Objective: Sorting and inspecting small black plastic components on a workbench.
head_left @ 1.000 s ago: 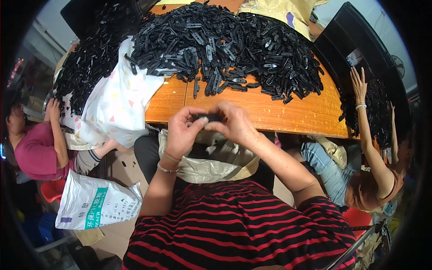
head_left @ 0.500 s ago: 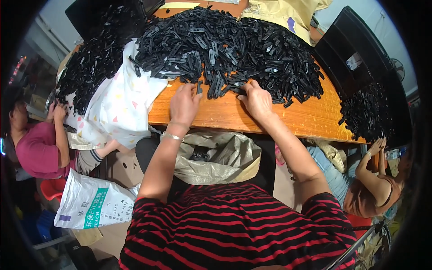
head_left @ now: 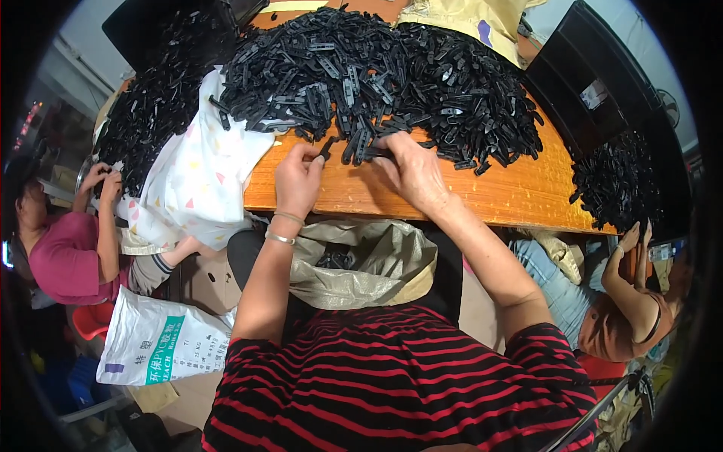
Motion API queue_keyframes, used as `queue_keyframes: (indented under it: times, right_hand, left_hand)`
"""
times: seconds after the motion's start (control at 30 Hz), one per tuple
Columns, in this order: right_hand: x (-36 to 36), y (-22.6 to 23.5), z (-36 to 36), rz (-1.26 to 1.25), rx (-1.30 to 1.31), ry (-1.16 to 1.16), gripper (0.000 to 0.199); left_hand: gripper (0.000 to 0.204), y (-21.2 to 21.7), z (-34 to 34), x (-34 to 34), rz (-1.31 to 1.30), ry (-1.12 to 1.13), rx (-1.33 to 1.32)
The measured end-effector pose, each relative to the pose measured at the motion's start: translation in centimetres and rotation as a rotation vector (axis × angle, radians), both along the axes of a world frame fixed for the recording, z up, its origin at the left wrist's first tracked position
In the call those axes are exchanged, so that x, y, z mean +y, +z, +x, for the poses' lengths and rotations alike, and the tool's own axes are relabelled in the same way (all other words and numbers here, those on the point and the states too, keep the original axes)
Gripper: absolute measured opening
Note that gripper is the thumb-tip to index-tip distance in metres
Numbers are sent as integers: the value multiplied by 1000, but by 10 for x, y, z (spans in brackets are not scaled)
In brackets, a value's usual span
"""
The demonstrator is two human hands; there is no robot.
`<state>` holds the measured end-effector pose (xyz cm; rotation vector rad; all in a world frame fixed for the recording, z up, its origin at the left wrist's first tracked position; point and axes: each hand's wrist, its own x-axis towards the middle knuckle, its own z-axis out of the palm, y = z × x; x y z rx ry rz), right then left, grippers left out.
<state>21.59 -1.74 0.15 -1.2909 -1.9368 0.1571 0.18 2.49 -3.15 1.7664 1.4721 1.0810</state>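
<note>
A large heap of long, narrow black plastic parts (head_left: pixel 316 64) covers the wooden table (head_left: pixel 482 200) in front of me. My left hand (head_left: pixel 298 181) is closed at the heap's near edge, pinching one slim black plastic part (head_left: pixel 327 148) that tilts up between thumb and fingers. To its right, my right hand (head_left: pixel 416 172) is closed with its fingertips on a dark plastic part (head_left: pixel 379 154), mostly covered by the fingers. A few loose parts (head_left: pixel 355 148) lie between the two hands.
An open woven sack (head_left: pixel 410 260) with black parts inside lies at my lap. White patterned cloth (head_left: pixel 192 169) hangs over the table's left edge. Black bins (head_left: pixel 595 83) stand at both sides. Two people (head_left: pixel 71 256) sit left and right. A printed white sack (head_left: pixel 162 339) rests lower left.
My right hand has moved left toward my left hand, with its fingertips on a part. The part in my left hand has tipped from upright to a slant.
</note>
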Motion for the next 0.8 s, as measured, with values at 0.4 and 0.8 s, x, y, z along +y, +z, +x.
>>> queue_keyframes:
  times: [0.4, 0.8]
  right_hand:
    - [-3, 8, -44, -50, 166, 83, 19]
    - [-10, 16, -44, 34, 258, 113, 18]
  left_hand:
    - [25, 28, -10, -41, -517, -287, -901]
    - [25, 21, 11, -45, -154, -280, -865]
